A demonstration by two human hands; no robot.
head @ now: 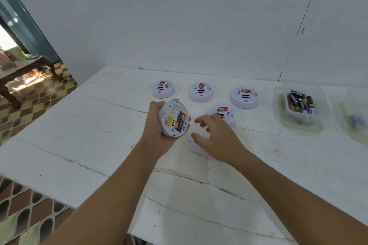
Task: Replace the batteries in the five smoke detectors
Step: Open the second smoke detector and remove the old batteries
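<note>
Head view: left hand (159,125) curled round an upturned smoke detector (173,117), held above the table (83,135) middle, battery bay exposed, right hand (214,138) with fingers loosely spread over a white cover (196,148), four detectors (201,92) ranged toward the far edge, battery tub (300,105) near the right edge.

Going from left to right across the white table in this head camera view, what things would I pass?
Held detector in the left hand → far-left detector → second detector → front detector, behind the right hand → right detector → clear tub of batteries → blurred second container, contents unclear.
</note>
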